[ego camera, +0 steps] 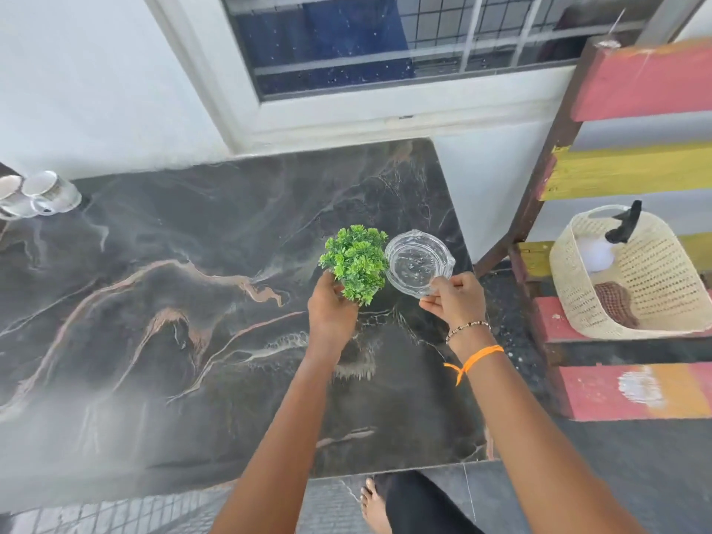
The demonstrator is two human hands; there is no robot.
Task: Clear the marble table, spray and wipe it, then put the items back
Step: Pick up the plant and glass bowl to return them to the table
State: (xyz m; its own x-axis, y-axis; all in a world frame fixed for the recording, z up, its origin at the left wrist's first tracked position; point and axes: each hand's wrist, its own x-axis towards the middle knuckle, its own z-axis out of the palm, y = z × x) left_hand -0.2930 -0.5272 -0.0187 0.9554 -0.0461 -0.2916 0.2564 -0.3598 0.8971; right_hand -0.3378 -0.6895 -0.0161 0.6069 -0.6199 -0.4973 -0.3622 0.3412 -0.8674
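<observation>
Marble table [173, 321]: dark, veined slab under the window, with a small green plant [356, 262] and a glass ashtray [418, 262] side by side near its right edge. Left hand [331, 310] curls round the plant's base; right hand [454, 298] pinches the ashtray's near rim. Risk, as I judge it: that thin rim pinch on slick, heavy glass could slip and chip on stone, and cups [38, 196] sit at the far left edge.

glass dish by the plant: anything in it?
Empty, as far as the view shows. The glass dish is clear and the dark table shows through its base. The right hand pinches its near rim.
</observation>
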